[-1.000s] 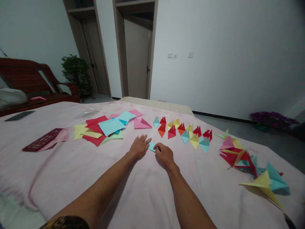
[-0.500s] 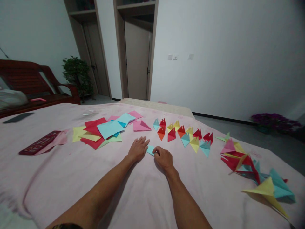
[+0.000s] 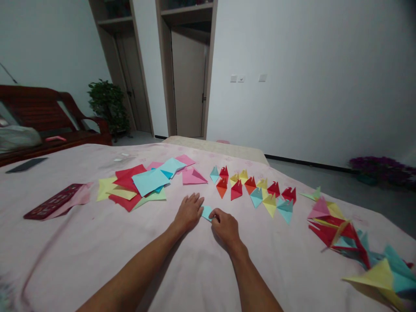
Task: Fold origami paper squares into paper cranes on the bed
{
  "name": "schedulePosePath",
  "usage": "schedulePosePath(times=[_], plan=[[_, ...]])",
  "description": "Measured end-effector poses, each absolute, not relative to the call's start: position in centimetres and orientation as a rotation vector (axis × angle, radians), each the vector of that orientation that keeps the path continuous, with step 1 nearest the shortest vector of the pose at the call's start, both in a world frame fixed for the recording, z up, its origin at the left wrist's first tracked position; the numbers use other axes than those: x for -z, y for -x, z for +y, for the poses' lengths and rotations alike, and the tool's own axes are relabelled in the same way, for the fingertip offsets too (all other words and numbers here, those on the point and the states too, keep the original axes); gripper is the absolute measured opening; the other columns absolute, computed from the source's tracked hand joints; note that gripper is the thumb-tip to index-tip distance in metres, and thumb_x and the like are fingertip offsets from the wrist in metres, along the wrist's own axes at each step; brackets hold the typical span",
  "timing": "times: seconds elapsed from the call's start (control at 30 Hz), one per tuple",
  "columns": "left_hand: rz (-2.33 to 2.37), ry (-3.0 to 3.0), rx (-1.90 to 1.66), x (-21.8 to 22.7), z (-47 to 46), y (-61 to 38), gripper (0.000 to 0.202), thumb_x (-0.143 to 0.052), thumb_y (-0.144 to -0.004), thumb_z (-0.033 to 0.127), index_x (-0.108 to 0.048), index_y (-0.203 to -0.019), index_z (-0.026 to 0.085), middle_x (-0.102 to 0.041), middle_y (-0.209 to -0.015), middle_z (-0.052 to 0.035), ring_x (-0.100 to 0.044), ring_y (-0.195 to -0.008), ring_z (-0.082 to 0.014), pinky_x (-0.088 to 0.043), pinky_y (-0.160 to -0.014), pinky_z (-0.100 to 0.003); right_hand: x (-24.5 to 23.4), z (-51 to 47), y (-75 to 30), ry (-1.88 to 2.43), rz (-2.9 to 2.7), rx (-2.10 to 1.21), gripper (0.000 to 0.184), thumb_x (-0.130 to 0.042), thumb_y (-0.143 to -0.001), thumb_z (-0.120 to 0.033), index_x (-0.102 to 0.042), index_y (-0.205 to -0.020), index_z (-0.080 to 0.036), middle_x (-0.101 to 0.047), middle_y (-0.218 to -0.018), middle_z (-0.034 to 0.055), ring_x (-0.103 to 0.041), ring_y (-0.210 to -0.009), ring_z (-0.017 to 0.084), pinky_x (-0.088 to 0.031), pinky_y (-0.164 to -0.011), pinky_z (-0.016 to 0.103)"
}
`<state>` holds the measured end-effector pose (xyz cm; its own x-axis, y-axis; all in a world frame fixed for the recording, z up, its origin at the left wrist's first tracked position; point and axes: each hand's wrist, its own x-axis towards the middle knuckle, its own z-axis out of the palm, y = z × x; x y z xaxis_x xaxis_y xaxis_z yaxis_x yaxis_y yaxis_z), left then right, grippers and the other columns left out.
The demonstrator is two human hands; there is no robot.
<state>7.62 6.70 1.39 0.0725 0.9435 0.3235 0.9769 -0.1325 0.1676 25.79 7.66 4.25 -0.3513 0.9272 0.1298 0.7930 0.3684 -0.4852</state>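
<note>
A small light-blue folded paper (image 3: 206, 212) lies on the pink bedsheet (image 3: 97, 242) between my hands. My left hand (image 3: 189, 212) rests flat beside it, fingers stretched out and touching its left edge. My right hand (image 3: 225, 225) is curled, its fingertips pinching the paper's right side. Just beyond the hands stands a row of small folded paper pieces (image 3: 256, 189) in red, yellow, blue and orange.
A loose pile of flat coloured paper squares (image 3: 143, 184) lies to the left, with a dark red patterned sheet (image 3: 52, 201) further left. Larger folded shapes (image 3: 351, 236) are heaped at the right. A wooden chair (image 3: 48, 117), a plant (image 3: 108, 104) and doors stand behind.
The view has shifted slightly, so everything sits a little lower and to the right. Both hands stay on the blue paper; the right fingers have curled tighter on it.
</note>
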Motion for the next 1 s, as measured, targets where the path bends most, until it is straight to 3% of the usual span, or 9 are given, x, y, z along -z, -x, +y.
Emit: schedulePosePath(times=[0.37,0.53,0.8,1.0], plan=[[-1.979,2.277,0.64,-0.9,6.6,-7.3,0.045,-0.039,-0.099,0.032,-0.045,-0.141,0.019,-0.046,-0.149,-0.0133,-0.036,-0.141,-0.029,-0.027,-0.116,-0.054,-4.3,8.0,-25.9,1.451,-2.123,-0.66,0.022,-0.048,-0.076,-0.016,-0.068,-0.079,-0.025,-0.07,-0.072,-0.0017,-0.06,-0.066,0.015,-0.033,-0.062,0.025],[-1.855,2.442,0.815,-0.2,6.3,-6.6,0.05,-0.041,-0.096,0.025,-0.038,-0.146,0.022,-0.045,-0.15,-0.0098,-0.035,-0.143,-0.0252,-0.03,-0.117,-0.053,-4.0,8.6,-26.1,1.404,-1.995,-0.797,0.021,-0.046,-0.073,-0.018,-0.067,-0.074,-0.024,-0.067,-0.066,-0.0019,-0.059,-0.062,0.016,-0.037,-0.062,0.025],[-1.931,2.502,1.11,-0.2,6.6,-6.0,0.045,-0.054,-0.084,0.013,-0.06,-0.126,0.028,-0.056,-0.136,-0.0079,-0.053,-0.125,-0.0258,-0.045,-0.106,-0.047,-3.4,8.7,-25.8,1.431,-1.839,-0.927,0.02,-0.047,-0.075,-0.019,-0.067,-0.077,-0.022,-0.061,-0.057,-0.0027,-0.056,-0.054,0.015,-0.037,-0.055,0.025],[-1.853,2.539,1.15,-1.2,7.2,-6.2,0.051,-0.054,-0.081,0.004,-0.061,-0.126,0.028,-0.06,-0.127,-0.0071,-0.057,-0.116,-0.024,-0.047,-0.098,-0.043,-3.6,8.6,-25.1,1.351,-1.693,-1.081,0.02,-0.05,-0.078,-0.021,-0.066,-0.089,-0.018,-0.067,-0.061,-0.001,-0.065,-0.06,0.016,-0.045,-0.061,0.025]])
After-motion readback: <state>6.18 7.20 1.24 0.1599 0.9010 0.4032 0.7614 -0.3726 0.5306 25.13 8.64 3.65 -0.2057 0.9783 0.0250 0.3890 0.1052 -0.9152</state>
